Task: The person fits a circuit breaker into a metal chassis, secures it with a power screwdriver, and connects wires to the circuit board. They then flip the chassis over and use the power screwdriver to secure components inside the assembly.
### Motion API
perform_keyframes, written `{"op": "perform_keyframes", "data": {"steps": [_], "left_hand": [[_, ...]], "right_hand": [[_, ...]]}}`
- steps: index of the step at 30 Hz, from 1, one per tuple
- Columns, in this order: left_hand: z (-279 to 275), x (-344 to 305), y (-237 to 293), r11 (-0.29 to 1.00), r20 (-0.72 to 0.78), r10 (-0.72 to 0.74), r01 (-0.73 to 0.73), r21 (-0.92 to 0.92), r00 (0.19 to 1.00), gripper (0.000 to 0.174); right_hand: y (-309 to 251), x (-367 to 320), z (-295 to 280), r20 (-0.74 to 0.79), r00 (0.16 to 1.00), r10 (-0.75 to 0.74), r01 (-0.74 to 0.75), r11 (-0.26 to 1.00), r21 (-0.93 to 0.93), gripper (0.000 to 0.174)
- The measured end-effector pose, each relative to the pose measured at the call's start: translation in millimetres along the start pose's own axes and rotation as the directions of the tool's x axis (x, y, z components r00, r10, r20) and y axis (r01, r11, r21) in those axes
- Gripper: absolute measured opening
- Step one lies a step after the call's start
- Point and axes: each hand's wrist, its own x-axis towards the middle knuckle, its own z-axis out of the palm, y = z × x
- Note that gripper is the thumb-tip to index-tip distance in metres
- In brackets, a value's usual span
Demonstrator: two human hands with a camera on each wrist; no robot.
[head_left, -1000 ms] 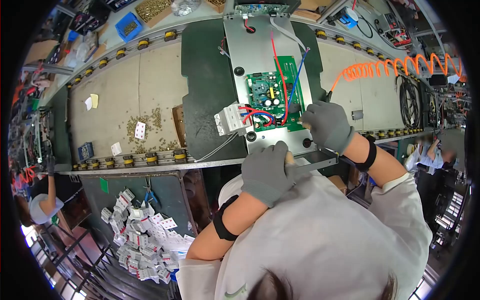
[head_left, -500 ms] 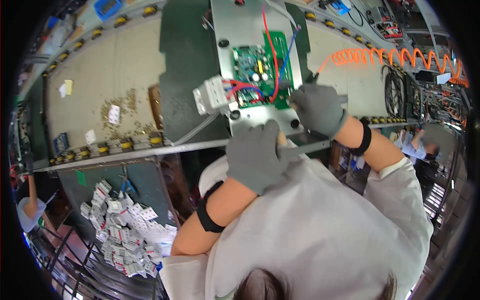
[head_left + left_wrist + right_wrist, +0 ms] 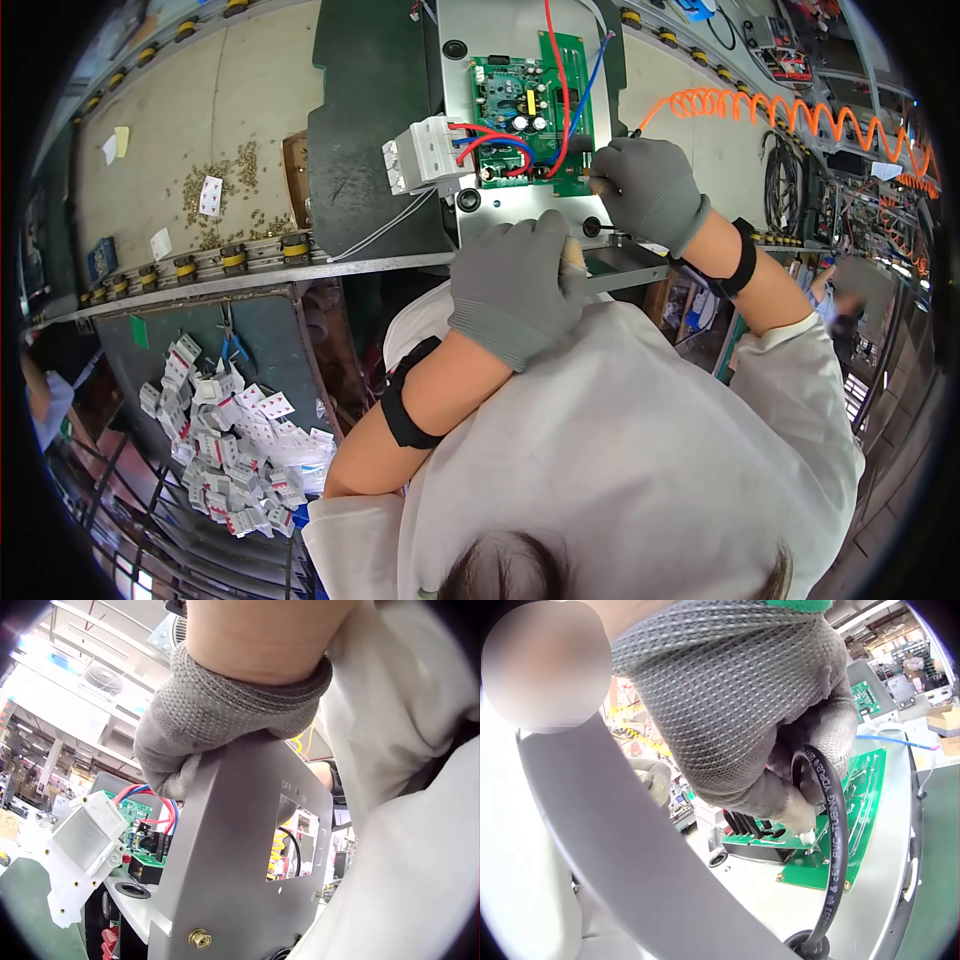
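My gloved left hand point(image 3: 515, 285) grips the upper edge of a grey metal panel point(image 3: 232, 840) marked OFF, which has a square cutout and a brass bolt. My gloved right hand point(image 3: 650, 190) holds a black PVC-sleeved cable point(image 3: 834, 859) with curled fingers at the near right of a green circuit board point(image 3: 866, 799). A fingertip is right at a small white connector point(image 3: 807, 837); the cable's end is hidden in the hand. The cable rises from a black grommet point(image 3: 808, 943) in the silver base plate point(image 3: 515, 218). A white circuit breaker point(image 3: 430, 155) with red and blue wires sits left of the board.
A green-black board point(image 3: 375, 130) lies under the plate on the roller conveyor. Brass screws point(image 3: 235, 190) are scattered to the left. Several breakers point(image 3: 215, 440) and blue-handled pliers point(image 3: 233, 345) lie on the lower side table. An orange coiled air hose point(image 3: 760, 105) hangs at right.
The head view has shifted, so the bench appears further left and higher. The left hand stays on the panel, and the right hand stays by the board's near right corner.
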Motion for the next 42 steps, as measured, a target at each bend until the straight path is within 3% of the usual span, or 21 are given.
{"op": "perform_keyframes", "data": {"steps": [5, 6, 10, 13, 15, 20, 23, 25, 27, 28, 29, 30, 31, 32, 34, 36, 39, 41, 42], "left_hand": [[0, 1, 0, 1.0, 0.015, -0.012, 0.013, -0.028, 1.0, 0.014], [0, 1, 0, 1.0, 0.03, -0.021, 0.021, -0.009, 0.999, 0.014], [1, 0, -1, 0.999, -0.028, 0.0, -0.001, -0.042, 1.0, 0.014], [1, 1, -1, 0.998, -0.02, -0.008, 0.007, -0.059, 1.0, 0.013], [2, 1, 0, 0.998, 0.006, -0.028, 0.028, -0.064, 1.0, 0.013], [5, 2, 1, 0.996, 0.008, -0.052, 0.053, -0.067, 0.999, 0.014], [-3, 1, -1, 0.999, -0.013, -0.034, 0.034, -0.018, 0.999, 0.013], [-10, 0, -11, 0.94, -0.095, -0.017, -0.016, -0.341, 0.995, 0.012], [-12, -11, -45, 0.933, -0.312, 0.031, -0.139, -0.331, 0.95, 0.018], [-18, -18, -62, 0.893, -0.296, -0.153, 0.003, -0.45, 0.943, 0.018], [-25, -27, -80, 0.817, -0.261, -0.329, 0.135, -0.56, 0.908, 0.019], [-23, -42, -110, 0.741, -0.17, -0.49, 0.306, -0.597, 0.855, 0.019], [-17, -55, -141, 0.636, -0.075, -0.633, 0.462, -0.618, 0.771, 0.02], [-13, -61, -162, 0.655, -0.094, -0.628, 0.459, -0.6, 0.772, 0.02], [-4, -70, -196, 0.24, 0.061, -0.824, 0.446, -0.862, 0.563, 0.025], [-2, -72, -221, 0.22, 0.09, -0.835, 0.478, -0.85, 0.543, 0.026], [-11, -61, -235, 0.169, 0.127, -0.85, 0.493, -0.854, 0.512, 0.026], [-28, -51, -232, 0.167, 0.16, -0.877, 0.6, -0.782, 0.453, 0.025], [-30, -49, -241, 0.194, 0.152, -0.872, 0.613, -0.766, 0.465, 0.026]], "right_hand": [[-5, 1, 1, -0.033, 0.999, -0.025, 0.024, 0.998, -0.051, 0.011], [-4, 2, 6, -0.15, 0.985, -0.089, 0.081, 0.995, -0.057, 0.005], [-3, 3, 5, -0.097, 0.985, -0.144, 0.134, 0.986, -0.099, 0.006], [4, 0, 7, -0.048, 0.988, -0.145, 0.145, 0.989, -0.005, 0.012], [-3, -5, 6, -0.044, 0.981, -0.192, 0.184, 0.974, -0.133, 0.016], [5, -4, 13, -0.021, 0.965, -0.262, 0.256, 0.957, -0.138, 0.018], [11, -2, 13, -0.091, 0.949, -0.303, 0.297, 0.952, -0.072, 0.016], [8, -7, 9, -0.131, 0.97, -0.203, 0.21, 0.977, 0.042, 0.016], [-1, -13, -14, -0.084, 0.992, -0.09, 0.108, 0.961, 0.255, 0.02], [-15, -20, -26, -0.123, 0.992, -0.009, 0.039, 0.969, 0.243, 0.022], [-28, -29, -42, -0.259, 0.96, -0.103, 0.16, 0.965, 0.209, 0.023], [-33, -42, -44, -0.216, 0.973, -0.082, 0.143, 0.948, 0.284, 0.023], [-45, -47, -51, -0.207, 0.965, -0.158, 0.227, 0.901, 0.369, 0.023], [-56, -51, -49, -0.2, 0.962, -0.186, 0.252, 0.885, 0.392, 0.024], [-80, -54, -42, -0.208, 0.954, -0.216, 0.286, 0.861, 0.42, 0.024], [-104, -49, -27, -0.321, 0.931, -0.173, 0.28, 0.903, 0.325, 0.018], [-99, -48, -3, -0.33, 0.927, -0.177, 0.254, 0.944, 0.209, 0.016], [-97, -46, -4, -0.416, 0.895, -0.159, 0.265, 0.941, 0.21, 0.019], [-92, -48, -11, -0.43, 0.894, -0.125, 0.252, 0.934, 0.254, 0.019]]}}
